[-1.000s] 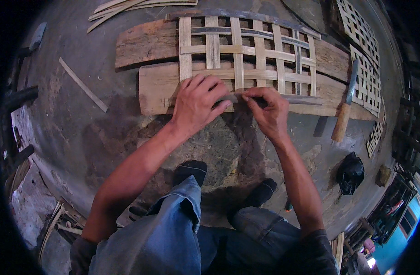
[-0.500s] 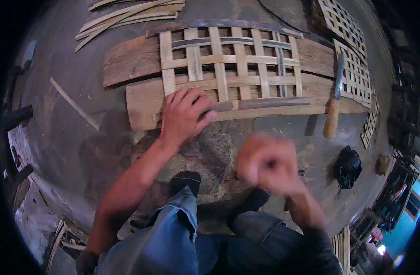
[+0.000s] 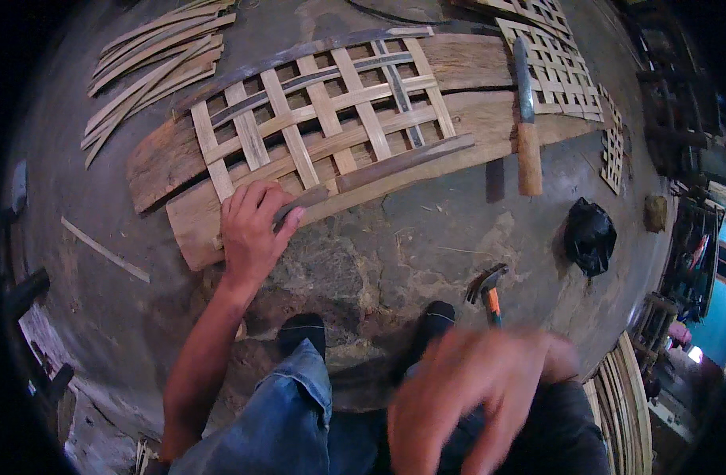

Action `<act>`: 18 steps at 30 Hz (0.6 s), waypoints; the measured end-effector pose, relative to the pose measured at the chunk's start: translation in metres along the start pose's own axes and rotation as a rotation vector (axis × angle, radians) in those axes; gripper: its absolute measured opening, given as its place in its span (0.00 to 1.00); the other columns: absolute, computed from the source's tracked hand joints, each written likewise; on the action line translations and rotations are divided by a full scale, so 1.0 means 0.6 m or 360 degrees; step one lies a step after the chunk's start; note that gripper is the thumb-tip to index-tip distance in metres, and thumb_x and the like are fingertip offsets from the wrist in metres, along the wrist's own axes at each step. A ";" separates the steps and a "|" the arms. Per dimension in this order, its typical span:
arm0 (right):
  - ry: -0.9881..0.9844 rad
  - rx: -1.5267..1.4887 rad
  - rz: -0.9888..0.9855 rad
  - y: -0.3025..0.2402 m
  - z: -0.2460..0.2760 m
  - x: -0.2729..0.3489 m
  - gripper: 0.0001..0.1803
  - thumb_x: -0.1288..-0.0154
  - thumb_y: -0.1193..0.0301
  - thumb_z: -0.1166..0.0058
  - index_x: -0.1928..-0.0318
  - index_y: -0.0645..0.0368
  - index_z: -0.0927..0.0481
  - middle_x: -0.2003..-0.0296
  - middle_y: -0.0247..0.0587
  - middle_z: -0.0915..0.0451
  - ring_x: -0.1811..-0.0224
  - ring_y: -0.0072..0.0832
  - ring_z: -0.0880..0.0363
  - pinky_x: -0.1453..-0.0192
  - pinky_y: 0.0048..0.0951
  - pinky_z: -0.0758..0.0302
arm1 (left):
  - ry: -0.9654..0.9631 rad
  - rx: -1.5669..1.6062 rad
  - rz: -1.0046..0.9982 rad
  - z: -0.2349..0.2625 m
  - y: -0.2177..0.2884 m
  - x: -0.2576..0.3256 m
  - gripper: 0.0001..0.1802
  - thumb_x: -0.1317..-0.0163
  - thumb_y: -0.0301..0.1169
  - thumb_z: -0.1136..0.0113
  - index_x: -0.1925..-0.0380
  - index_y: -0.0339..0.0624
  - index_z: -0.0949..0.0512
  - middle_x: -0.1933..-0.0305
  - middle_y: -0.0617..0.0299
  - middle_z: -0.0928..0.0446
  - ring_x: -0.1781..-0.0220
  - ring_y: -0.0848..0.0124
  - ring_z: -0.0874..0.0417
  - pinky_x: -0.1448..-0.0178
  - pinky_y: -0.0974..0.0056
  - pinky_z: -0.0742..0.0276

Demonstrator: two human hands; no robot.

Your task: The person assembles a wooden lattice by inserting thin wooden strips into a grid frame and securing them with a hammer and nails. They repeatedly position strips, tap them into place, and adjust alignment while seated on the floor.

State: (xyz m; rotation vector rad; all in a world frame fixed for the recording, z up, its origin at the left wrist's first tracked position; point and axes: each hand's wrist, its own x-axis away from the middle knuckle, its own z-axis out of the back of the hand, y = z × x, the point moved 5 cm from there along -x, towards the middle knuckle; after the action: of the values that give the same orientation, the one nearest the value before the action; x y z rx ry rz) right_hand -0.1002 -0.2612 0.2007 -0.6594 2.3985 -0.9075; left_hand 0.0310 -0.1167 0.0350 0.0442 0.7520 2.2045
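A woven lattice of flat bamboo strips lies over thick wooden planks. My left hand is at its near left corner, fingers and thumb closed round the end of a dark bamboo strip that runs along the lattice's near edge. Blurred by motion, my right hand hangs above my right leg. Its fingers point down and are apart, with nothing visible between them. Just beyond it a claw hammer with an orange handle is on the floor.
A wooden-handled knife lies across the planks' right part. Other woven panels are at the far right, a black plastic bag nearer. Loose bamboo strips are piled far left; a single strip lies below them.
The view has shifted, so the lattice now appears tilted and further left. My right hand has drawn back toward my body, and the hammer has come into sight. My left hand stays at the corner.
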 end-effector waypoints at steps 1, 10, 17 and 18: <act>0.0532 0.0533 -0.0047 -0.025 0.056 0.030 0.09 0.35 0.72 0.35 0.60 0.66 0.18 0.63 0.50 0.16 0.62 0.43 0.16 0.55 0.40 0.19 | 0.0001 0.0025 -0.0017 -0.003 0.006 -0.006 0.11 0.45 0.35 0.30 0.63 0.49 0.19 0.56 0.63 0.22 0.51 0.61 0.22 0.48 0.55 0.30; 0.1986 0.2368 -0.0685 -0.070 0.363 0.332 0.20 0.41 0.79 0.35 0.47 0.58 0.16 0.55 0.35 0.15 0.59 0.23 0.18 0.53 0.27 0.20 | -0.0091 0.0058 -0.0123 -0.011 0.013 -0.009 0.18 0.44 0.30 0.32 0.51 0.49 0.18 0.50 0.62 0.20 0.45 0.59 0.23 0.39 0.53 0.28; 0.1941 0.2306 -0.0681 -0.061 0.380 0.333 0.17 0.42 0.78 0.34 0.50 0.59 0.14 0.57 0.37 0.15 0.60 0.24 0.19 0.54 0.28 0.22 | -0.0124 0.0083 -0.0154 -0.007 0.010 -0.007 0.20 0.45 0.30 0.32 0.50 0.49 0.17 0.50 0.62 0.20 0.46 0.59 0.23 0.40 0.54 0.28; 0.1941 0.2313 -0.0662 -0.060 0.382 0.335 0.17 0.42 0.77 0.35 0.51 0.59 0.14 0.58 0.37 0.15 0.60 0.25 0.19 0.54 0.28 0.22 | -0.0118 0.0096 -0.0163 -0.009 0.008 -0.008 0.20 0.45 0.30 0.32 0.50 0.48 0.17 0.50 0.61 0.20 0.46 0.59 0.22 0.40 0.54 0.28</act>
State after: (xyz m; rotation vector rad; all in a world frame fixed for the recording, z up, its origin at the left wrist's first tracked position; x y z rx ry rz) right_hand -0.1087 -0.5098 0.0208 0.1168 1.3833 -3.3210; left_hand 0.0297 -0.1251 0.0341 0.1144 0.7623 2.0716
